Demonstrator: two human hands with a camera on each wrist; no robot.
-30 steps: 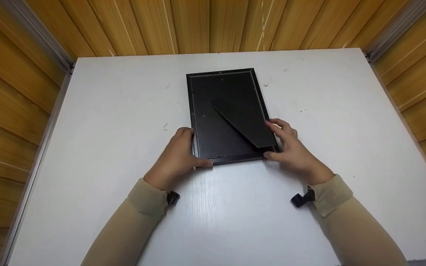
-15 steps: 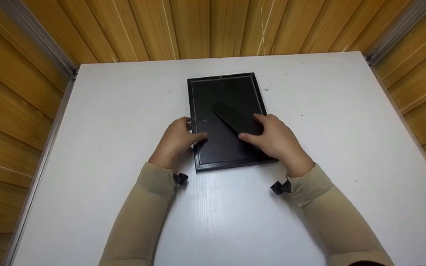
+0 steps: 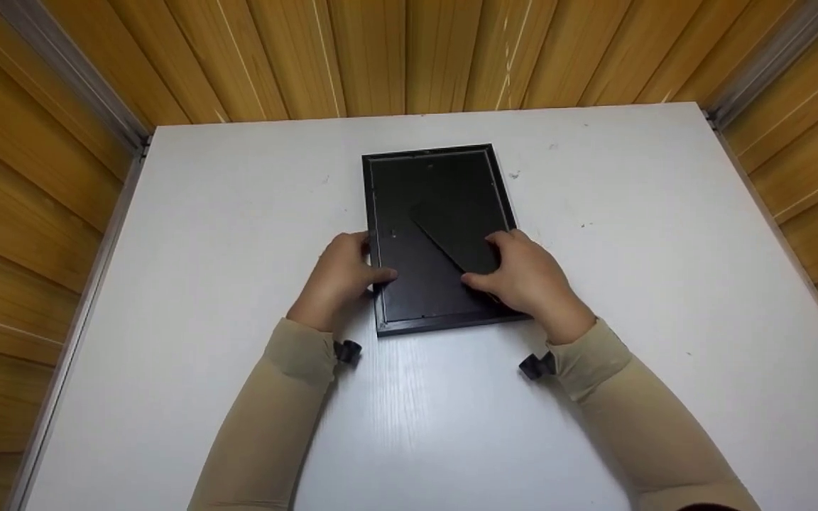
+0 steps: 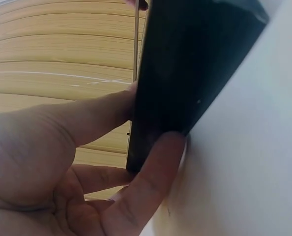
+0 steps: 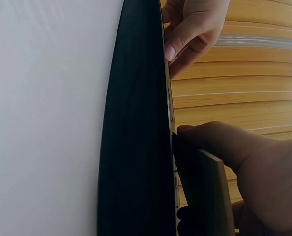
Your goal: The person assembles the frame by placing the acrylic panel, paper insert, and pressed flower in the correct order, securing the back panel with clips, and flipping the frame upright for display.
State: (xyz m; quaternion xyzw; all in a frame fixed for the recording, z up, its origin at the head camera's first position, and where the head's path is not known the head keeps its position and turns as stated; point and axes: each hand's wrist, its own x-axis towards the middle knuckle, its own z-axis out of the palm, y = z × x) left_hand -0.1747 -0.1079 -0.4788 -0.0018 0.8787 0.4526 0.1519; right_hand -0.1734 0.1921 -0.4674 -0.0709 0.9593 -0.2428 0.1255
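A black picture frame (image 3: 437, 174) lies back side up on the white table, its angled easel stand (image 3: 451, 231) running toward the lower right. My left hand (image 3: 334, 277) holds the frame's left edge, thumb over the backing and fingers along the side. Seen from the left wrist, fingertips of that hand (image 4: 97, 157) press the dark side of the frame (image 4: 195, 54). Across the stand, my right hand (image 3: 533, 280) pinches both its long edges between thumb and fingers. In the right wrist view the stand (image 5: 205, 182) tilts slightly away from the backing.
The white tabletop (image 3: 238, 191) extends around the frame, with small scuff marks. Wood-look panels (image 3: 373, 57) enclose the back and both sides. A small black device (image 3: 538, 366) sits at the right cuff, another (image 3: 348, 352) at the left.
My right hand has moved from the frame's lower right corner onto the stand. My left hand has shifted up from the lower left corner along the left edge.
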